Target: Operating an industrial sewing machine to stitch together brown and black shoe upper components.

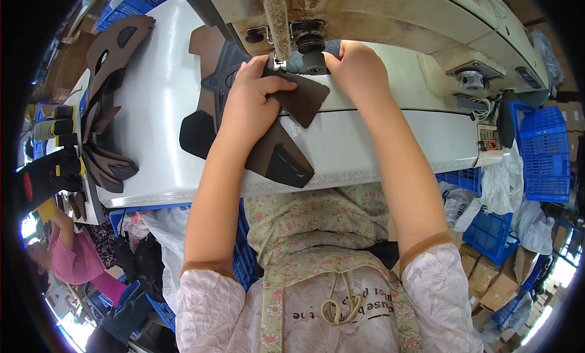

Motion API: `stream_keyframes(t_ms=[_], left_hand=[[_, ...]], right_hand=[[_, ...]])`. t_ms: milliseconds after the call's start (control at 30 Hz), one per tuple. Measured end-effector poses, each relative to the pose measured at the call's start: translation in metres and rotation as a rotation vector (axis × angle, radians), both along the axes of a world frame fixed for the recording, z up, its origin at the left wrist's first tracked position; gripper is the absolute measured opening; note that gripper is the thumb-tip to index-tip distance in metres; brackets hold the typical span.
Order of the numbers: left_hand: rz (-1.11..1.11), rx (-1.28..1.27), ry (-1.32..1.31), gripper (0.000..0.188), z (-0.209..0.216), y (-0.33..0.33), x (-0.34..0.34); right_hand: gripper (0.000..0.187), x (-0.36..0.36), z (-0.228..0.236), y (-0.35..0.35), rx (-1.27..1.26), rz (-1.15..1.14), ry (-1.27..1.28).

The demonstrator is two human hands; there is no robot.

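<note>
Head view shows both bare hands working beneath the stained cream-coloured arm of a sewing machine (390,18). Under the left hand (248,106) lies a flat, many-lobed brown, grey and black workpiece (268,151), spread across the glossy white tabletop (155,109), with its upper part reaching under the machine head. The left thumb stretches across a dark brown, straight-edged flap (309,100), apart from the forefinger, which points toward the small metal presser foot (279,65); whether the hidden fingers grip anything, I cannot tell. The right hand (364,73) is just beside the dark cylindrical roller (314,59), its thumb and forefinger bent near a strip of blue-grey fabric-like material (333,47); whether they are clamped on it, I cannot tell. Left of the workpiece, well apart from it, a group of brown pieces with dark patches (113,48) lies along the table's edge. Blue plastic crates (546,152) stand at the right, and a person in pink (76,255) appears at the lower left.
</note>
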State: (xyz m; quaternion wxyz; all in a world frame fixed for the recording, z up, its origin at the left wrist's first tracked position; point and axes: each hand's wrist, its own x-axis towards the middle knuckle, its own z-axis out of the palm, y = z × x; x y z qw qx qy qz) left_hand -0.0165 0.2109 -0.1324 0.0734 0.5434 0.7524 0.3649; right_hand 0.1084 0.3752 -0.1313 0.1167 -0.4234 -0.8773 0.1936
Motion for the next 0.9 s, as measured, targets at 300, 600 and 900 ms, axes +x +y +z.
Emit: stream_keyframes(t_ms=[300,600,900], left_hand=[[0.009,-0.151,-0.024,0.048,0.006,0.003,-0.001],[0.035,-0.149,-0.019,0.047,0.004,0.004,-0.002],[0.005,0.014,0.032,0.040,-0.004,0.006,-0.004]], right_hand=[[0.042,0.000,-0.002,0.001,-0.007,-0.007,0.017],[0.041,-0.003,-0.010,0.003,0.001,-0.047,0.049],[0.041,-0.004,-0.012,0.006,0.015,-0.056,0.044]])
